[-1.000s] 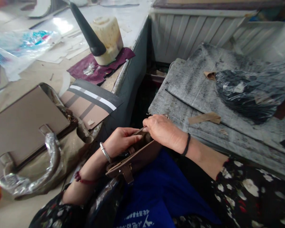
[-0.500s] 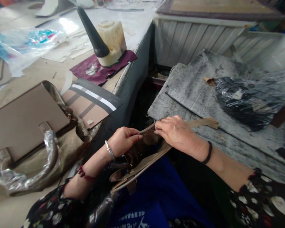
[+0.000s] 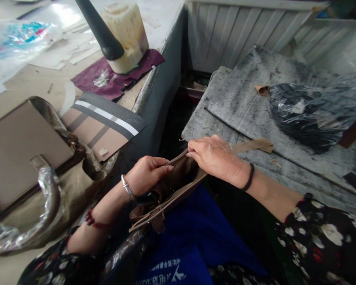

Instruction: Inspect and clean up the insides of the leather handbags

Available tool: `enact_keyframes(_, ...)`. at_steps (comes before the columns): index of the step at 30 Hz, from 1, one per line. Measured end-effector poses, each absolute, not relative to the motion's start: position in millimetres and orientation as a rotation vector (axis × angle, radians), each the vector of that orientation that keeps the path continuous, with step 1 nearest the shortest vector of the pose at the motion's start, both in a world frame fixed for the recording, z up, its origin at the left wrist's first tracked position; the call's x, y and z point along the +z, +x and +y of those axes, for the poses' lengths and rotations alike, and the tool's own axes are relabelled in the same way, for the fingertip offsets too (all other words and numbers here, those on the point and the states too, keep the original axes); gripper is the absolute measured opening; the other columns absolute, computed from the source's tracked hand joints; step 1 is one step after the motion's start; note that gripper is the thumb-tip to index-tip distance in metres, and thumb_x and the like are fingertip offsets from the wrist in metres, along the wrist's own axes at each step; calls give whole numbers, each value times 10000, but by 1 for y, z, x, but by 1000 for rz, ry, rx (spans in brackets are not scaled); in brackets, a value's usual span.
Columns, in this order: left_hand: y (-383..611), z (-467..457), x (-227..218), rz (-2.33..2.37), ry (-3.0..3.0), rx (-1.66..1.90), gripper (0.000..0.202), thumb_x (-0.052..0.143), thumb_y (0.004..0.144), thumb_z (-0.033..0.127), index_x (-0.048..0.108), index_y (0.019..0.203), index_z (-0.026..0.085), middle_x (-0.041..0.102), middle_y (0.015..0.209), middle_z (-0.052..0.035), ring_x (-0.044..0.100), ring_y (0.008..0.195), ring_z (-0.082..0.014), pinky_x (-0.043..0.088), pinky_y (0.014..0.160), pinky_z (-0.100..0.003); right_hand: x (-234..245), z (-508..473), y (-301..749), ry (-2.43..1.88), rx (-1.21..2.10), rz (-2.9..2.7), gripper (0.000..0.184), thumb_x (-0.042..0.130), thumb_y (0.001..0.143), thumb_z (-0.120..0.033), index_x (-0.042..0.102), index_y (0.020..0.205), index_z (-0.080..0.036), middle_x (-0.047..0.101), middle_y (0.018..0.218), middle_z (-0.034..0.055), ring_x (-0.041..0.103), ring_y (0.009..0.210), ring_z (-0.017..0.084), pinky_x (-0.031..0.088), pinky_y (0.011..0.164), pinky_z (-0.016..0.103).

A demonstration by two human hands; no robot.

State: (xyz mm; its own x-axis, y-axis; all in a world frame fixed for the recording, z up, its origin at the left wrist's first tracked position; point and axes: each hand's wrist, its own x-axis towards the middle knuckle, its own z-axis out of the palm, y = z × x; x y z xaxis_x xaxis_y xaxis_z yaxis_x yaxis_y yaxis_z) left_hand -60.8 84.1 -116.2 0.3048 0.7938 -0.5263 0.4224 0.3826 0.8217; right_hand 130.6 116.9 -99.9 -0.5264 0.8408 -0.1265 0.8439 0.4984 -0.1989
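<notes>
A brown leather handbag (image 3: 169,194) lies on my lap over a blue apron (image 3: 195,241), its mouth pulled apart. My left hand (image 3: 146,174) is closed in a pinch on the near edge of the bag's opening. My right hand (image 3: 215,156) is closed on the far edge, fingers curled over the rim. The dark lining inside the bag shows between my two hands. A silver bangle sits on my left wrist and a black band on my right.
A taupe handbag (image 3: 23,150) with a plastic-wrapped handle (image 3: 35,221) lies on the workbench at left. Behind it are a striped leather panel (image 3: 103,118), a maroon leather scrap (image 3: 118,77) and a glue pot with a black handle (image 3: 121,31). A grey board (image 3: 255,111) at right carries a black plastic bag (image 3: 311,114).
My hands have pulled the bag's opening wider, showing the lining. My right hand shifted up along the far edge. The view has moved slightly.
</notes>
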Motion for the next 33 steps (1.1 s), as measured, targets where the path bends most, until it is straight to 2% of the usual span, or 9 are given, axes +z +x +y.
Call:
enact_keyframes(7,-63,83,-115,1314,1166,361,213,615,649,361,680,715,170,624,537,-1,544,496,-156,384,432,-214,-102,118,128,1545,-403,2738,102,504,830,-274,541,798,-185,634,758,16,568,752,172,289,673,282)
enact_keyframes(9,-63,84,-114,1313,1149,355,219,619,647,367,679,723,170,626,546,-5,548,509,-160,392,440,-215,-102,118,127,1567,-428,2743,83,525,818,-263,529,846,-184,634,753,11,573,738,167,296,665,275)
enact_keyframes(14,-60,84,-113,1264,1166,321,255,585,685,386,666,770,159,623,577,-14,559,534,-163,416,474,-221,-105,119,128,1602,-493,2776,225,528,814,-238,496,1035,-215,640,790,2,580,768,165,306,708,277)
enact_keyframes(17,-58,80,-110,1267,1177,307,264,568,698,395,659,765,156,621,578,-18,552,518,-157,410,465,-218,-107,122,129,1539,-520,2780,117,491,832,-249,566,920,-232,634,786,-5,570,772,163,290,700,281)
enact_keyframes(19,-59,78,-106,1268,1163,288,265,564,700,398,653,754,155,625,590,-22,547,515,-152,404,460,-214,-107,123,129,1492,-537,2779,115,481,834,-254,590,823,-219,623,769,-4,559,754,157,277,679,278)
enact_keyframes(23,-60,83,-97,1253,1204,148,266,548,705,404,639,694,154,600,556,-4,490,457,-122,351,414,-192,-101,121,126,1451,-594,2795,118,488,823,-235,591,775,-205,601,744,-5,536,725,140,260,660,268)
enact_keyframes(30,-38,108,-107,1127,1636,166,237,483,745,312,654,797,156,598,615,9,496,541,-121,371,487,-182,-96,109,131,1499,-623,2809,101,493,828,-222,574,780,-186,591,734,14,531,743,153,286,688,290)
enact_keyframes(32,-33,109,-111,1189,1702,184,249,462,755,302,657,753,146,578,568,6,484,523,-122,361,472,-183,-98,101,138,1611,-600,2855,97,540,805,-258,568,865,-187,588,805,33,521,811,175,315,729,302)
enact_keyframes(33,-32,108,-112,1212,1702,191,253,454,758,297,657,758,147,583,569,3,489,521,-125,361,468,-186,-99,97,142,1700,-562,2874,188,581,775,-286,556,932,-187,580,855,48,509,854,195,329,757,317)
